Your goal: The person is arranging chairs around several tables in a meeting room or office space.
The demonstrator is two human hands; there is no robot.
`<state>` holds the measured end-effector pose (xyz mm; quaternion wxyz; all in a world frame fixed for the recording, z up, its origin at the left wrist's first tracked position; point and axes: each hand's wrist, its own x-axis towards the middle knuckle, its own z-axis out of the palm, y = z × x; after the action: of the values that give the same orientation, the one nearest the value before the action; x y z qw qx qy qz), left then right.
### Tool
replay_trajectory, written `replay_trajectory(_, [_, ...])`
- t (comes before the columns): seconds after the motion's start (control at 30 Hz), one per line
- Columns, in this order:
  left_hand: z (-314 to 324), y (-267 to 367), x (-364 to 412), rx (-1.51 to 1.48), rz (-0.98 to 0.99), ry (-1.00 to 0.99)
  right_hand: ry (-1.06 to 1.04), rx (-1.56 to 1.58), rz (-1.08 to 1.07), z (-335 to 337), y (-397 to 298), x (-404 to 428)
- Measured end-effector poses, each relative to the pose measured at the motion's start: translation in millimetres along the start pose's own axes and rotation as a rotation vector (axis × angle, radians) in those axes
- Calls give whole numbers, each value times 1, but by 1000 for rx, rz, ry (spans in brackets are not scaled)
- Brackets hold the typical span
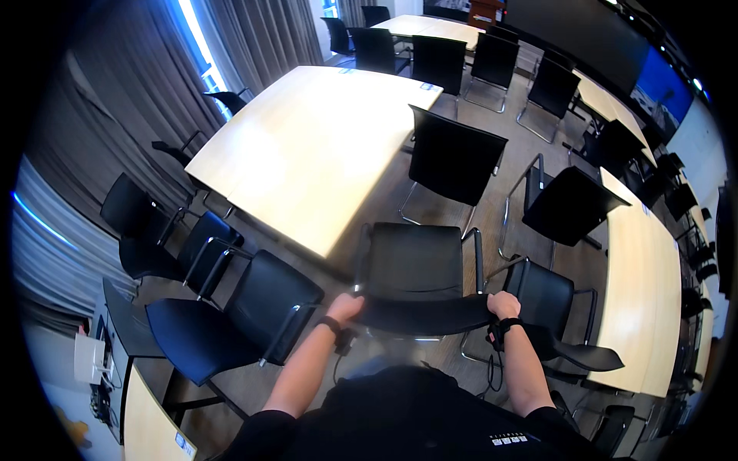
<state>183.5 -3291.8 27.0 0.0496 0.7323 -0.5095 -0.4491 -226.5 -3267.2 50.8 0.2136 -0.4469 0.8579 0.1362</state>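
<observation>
A black cantilever armchair [414, 259] with metal-framed arms stands right before me, its seat facing away from me. My left hand [346, 308] is closed on the left top corner of its backrest. On the right top corner, my right hand [504, 304] grips in the same way. Both wrists wear black bands with small devices and cables. Beyond the seat, slightly to the right, another black chair [455, 155] shows its back. The corner of a light wood table [300, 155] lies ahead and to the left of the held chair.
Black chairs [274, 294] stand close on the left, and another [539, 297] stands close on the right. A curved light wood table [637, 288] runs along the right side. Grey curtains [115, 115] hang at the left. Further tables and chairs fill the far end.
</observation>
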Motion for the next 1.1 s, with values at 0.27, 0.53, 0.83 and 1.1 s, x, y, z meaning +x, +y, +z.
replay_trajectory(0.27, [22,-8,16,16,103,47,17,20,26,13,19,20])
replay_trajectory(0.53, [3,-5,8,-21,21,51,39,19,75,2,6,1])
replay_trajectory(0.83, [-60,-27,27,194,157,161,27,127,41,36,-10,-69])
replay_trajectory(1.1, [-103,34,152,526,188,152,-84,352,-83,27,-64,-49])
